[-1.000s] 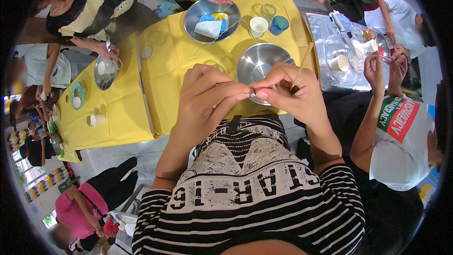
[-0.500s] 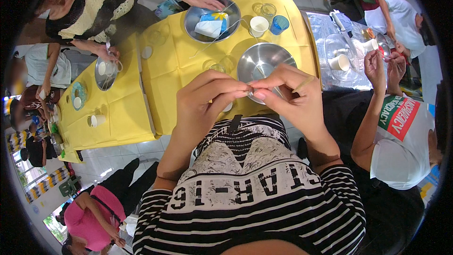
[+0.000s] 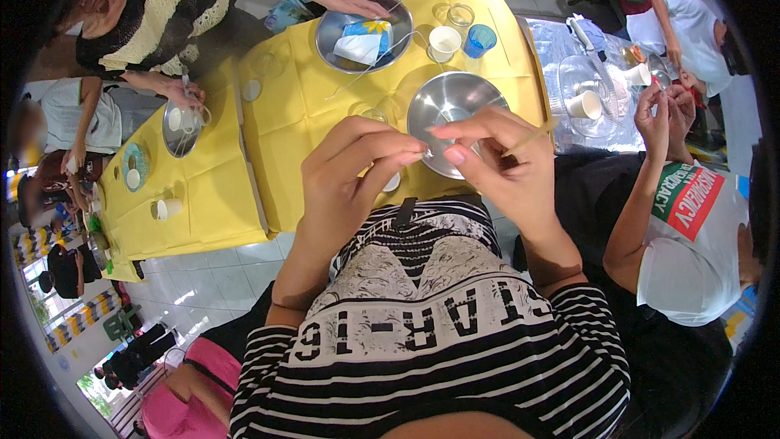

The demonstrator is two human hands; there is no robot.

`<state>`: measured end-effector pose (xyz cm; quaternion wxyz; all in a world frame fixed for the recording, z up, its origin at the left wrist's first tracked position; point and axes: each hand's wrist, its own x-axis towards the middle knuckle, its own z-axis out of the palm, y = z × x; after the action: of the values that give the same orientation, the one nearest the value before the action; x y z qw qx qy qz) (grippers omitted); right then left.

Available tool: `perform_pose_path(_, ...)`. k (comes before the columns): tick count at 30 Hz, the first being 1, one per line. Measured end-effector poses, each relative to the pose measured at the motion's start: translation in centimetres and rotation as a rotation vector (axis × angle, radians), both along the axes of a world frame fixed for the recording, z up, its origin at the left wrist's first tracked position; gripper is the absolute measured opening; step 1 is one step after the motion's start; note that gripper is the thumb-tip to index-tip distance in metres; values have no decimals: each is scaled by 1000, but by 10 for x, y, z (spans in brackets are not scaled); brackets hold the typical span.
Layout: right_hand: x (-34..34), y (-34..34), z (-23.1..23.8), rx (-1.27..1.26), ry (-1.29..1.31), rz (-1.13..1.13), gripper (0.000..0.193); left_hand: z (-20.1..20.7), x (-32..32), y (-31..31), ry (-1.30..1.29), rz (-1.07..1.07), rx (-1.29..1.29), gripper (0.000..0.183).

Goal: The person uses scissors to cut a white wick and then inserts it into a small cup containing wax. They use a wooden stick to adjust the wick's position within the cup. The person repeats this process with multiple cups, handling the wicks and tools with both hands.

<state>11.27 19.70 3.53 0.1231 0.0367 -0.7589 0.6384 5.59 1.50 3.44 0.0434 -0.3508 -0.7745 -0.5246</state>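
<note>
My left hand [image 3: 349, 158] is pinched at the fingertips around a small, pale, shiny bit too tiny to make out. Facing it, my right hand [image 3: 508, 167] has its thumb and index finger parted. A thin yellowish stick [image 3: 536, 136] pokes out from that hand, tucked by its curled fingers. Both hands are raised in front of my striped shirt, over the table's near edge. Just beyond them a steel mixing bowl [image 3: 422, 102] sits on the yellow-covered table, partly hidden by my right hand.
A second steel bowl [image 3: 325, 41] holds a blue and white packet [image 3: 361, 42], with another person's hand at its rim. White paper cup [image 3: 444, 45], blue cup [image 3: 480, 41] and clear glass [image 3: 461, 15] stand nearby. A foil-covered table [image 3: 548, 57] adjoins at right; a person sits close on my right.
My right thumb and index finger have come away from my left fingertips, leaving a small gap. The person in pink at the lower left has moved nearer.
</note>
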Motion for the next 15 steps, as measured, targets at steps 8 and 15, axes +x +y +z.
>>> perform_pose_path(8, 1, -5, 1, 315, 269, -89, 16, -1, 3, -1, 196, 74, -91, 20)
perform_pose_path(15, -1, -3, -6, 541, 411, -158, 15, 5, 7, 6, 201, 115, -147, 24)
